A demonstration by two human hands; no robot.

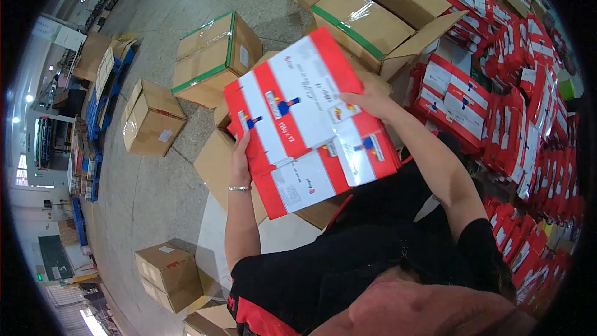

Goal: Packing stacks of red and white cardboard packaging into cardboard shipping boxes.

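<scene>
Both my hands hold a stack of flattened red-and-white printed cartons [298,121], tilted in front of my body. My left hand [241,158] grips its left edge, and some of those fingers are hidden by the cardboard. At the right edge my right hand [372,99] is closed on the stack, with fingertips over the top carton's face. Flaps and edges of several layers show along the lower side. Partly beneath the stack, an open brown cardboard box [214,162] shows a raised flap.
Piles of similar red-and-white flat cartons [457,96] stand close on my right. Ahead are a large open brown box [367,18] and a taped box with green edges [214,56]. More brown boxes [152,118] sit on the concrete floor [134,199] to the left, with blue pallets [96,112] beyond.
</scene>
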